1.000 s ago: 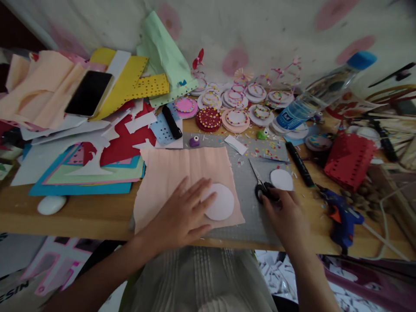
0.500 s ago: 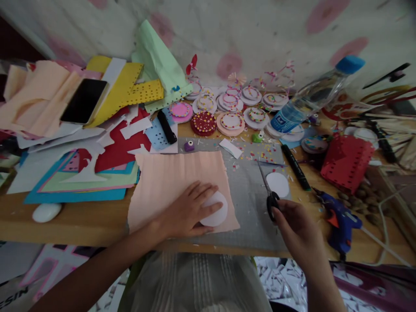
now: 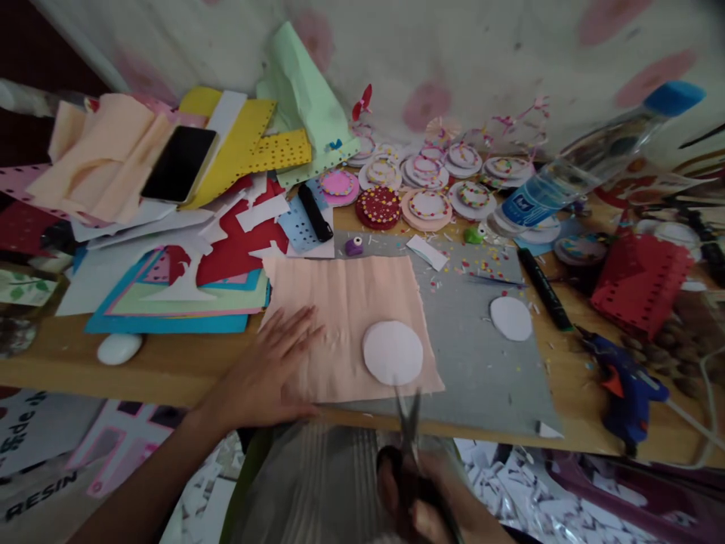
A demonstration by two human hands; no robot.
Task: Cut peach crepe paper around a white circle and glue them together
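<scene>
A peach crepe paper sheet (image 3: 334,295) lies on the grey cutting mat (image 3: 470,378). On its right part rests a white paper circle (image 3: 393,352). My left hand (image 3: 272,370) is flat on the sheet's left edge, fingers spread. My right hand (image 3: 436,499), blurred by motion, grips black-handled scissors (image 3: 408,423) below the sheet's front edge. The scissor blades are parted and point up toward the circle. Another white paper circle (image 3: 510,317) lies on the mat's right side.
Decorated paper discs (image 3: 429,205) line the wall. A water bottle (image 3: 558,181) leans at back right, near a marker (image 3: 544,291) and a blue glue gun (image 3: 628,385). Stacked papers (image 3: 170,317) and a phone (image 3: 180,164) occupy the left, with a white oval object (image 3: 119,348) in front.
My left hand has slid left, off the white circle. My right hand has brought the scissors from the mat's right side to the peach sheet's front edge, and the blades have parted. The view has shifted.
</scene>
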